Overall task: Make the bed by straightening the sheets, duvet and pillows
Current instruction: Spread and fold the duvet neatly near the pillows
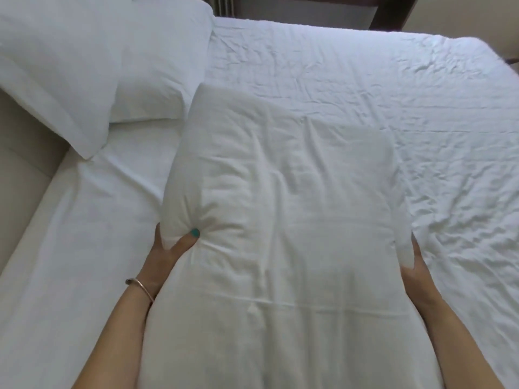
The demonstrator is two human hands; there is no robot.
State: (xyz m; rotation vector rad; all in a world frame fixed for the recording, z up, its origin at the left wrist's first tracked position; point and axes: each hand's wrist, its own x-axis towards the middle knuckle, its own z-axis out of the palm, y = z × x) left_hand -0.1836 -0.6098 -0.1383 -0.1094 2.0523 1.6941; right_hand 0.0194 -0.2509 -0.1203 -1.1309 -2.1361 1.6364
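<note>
White bed (365,80), three pillows (280,220).

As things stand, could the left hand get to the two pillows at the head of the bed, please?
Probably not yet: the left hand grips the held pillow. Nothing lies between it and the two pillows.

Open wrinkled sheet (365,80) to the right of the held pillow (280,206); two stacked pillows (84,66) and the headboard (22,153) block the left.

Hands grip pillow (283,220) (white sheet (393,94)).
</note>
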